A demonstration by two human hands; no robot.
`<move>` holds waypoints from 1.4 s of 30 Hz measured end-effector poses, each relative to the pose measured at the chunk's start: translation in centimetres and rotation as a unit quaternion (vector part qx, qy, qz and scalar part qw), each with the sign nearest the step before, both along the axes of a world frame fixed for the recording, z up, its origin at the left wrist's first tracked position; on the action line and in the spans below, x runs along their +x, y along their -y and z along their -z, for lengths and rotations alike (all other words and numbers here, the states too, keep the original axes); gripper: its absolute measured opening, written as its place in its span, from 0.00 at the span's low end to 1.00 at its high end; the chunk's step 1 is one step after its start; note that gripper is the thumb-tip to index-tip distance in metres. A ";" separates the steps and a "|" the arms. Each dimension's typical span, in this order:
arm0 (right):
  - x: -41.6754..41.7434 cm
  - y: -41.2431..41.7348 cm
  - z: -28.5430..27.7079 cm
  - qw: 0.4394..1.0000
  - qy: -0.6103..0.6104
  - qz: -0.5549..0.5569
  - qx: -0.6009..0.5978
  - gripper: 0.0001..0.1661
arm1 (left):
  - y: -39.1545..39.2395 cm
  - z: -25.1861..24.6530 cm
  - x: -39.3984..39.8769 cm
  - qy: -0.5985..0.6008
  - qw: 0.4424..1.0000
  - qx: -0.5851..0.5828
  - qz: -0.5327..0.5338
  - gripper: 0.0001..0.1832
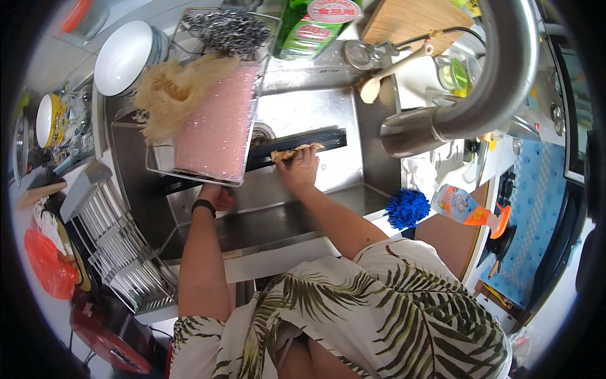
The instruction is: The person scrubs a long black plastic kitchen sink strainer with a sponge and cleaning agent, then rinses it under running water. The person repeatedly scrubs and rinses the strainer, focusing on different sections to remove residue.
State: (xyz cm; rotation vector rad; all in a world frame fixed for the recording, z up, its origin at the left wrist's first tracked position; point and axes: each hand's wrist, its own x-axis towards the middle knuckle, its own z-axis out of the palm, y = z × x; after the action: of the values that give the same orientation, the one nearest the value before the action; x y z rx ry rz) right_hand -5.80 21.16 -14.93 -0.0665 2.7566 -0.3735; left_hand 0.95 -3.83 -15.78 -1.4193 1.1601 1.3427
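Observation:
A long dark panel [334, 139] lies slantwise inside the stainless steel sink [289, 105], beside the drain. My right hand [301, 169] presses a tan, loofah-like scrubber [284, 154] against its upper face. Below the front edge of a wire rack, my left hand [218, 198] is partly hidden, near the panel's left end; whether it grips the panel is unclear. On the rack [195, 179] rest a pink mesh cloth [218, 123] and a fibrous loofah [177, 90], with silver steel wool [227, 31] behind them.
A curved metal faucet [412, 132] reaches over the sink's right side. A wooden spoon [371, 90] leans at the back right. To the right are a blue scrubbing ball [408, 208] and a spray bottle [457, 203]; white bowls [124, 58] and a metal dish rack [118, 237] stand left.

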 end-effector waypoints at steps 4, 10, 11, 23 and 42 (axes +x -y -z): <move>0.1 -1.4 0.9 0.995 -0.087 -0.021 -0.045 0.38 | 0.9 0.7 -0.9 -0.411 0.727 -0.399 0.379 0.27; -1.9 -3.5 -0.4 0.989 -0.107 -0.043 -0.088 0.19 | 1.0 0.5 -4.9 -0.414 0.657 -0.398 0.488 0.23; -1.9 -3.5 -0.6 0.986 -0.133 -0.043 -0.097 0.18 | 1.1 0.1 -5.1 -0.392 0.653 -0.396 0.512 0.22; 1.0 1.2 2.4 0.989 -0.124 -0.069 0.038 0.29 | -0.3 -0.4 -3.4 -0.409 0.724 -0.327 0.449 0.17; 0.9 2.7 2.9 0.972 -0.008 -0.206 -0.112 0.06 | -1.9 0.2 -2.8 -0.413 0.635 -0.328 0.564 0.19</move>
State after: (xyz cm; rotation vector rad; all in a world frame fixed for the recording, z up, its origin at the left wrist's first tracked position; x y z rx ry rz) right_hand -4.91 18.49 -17.81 -0.6868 2.6126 -0.5626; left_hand -1.88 -1.93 -15.97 -0.0440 2.7035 0.5187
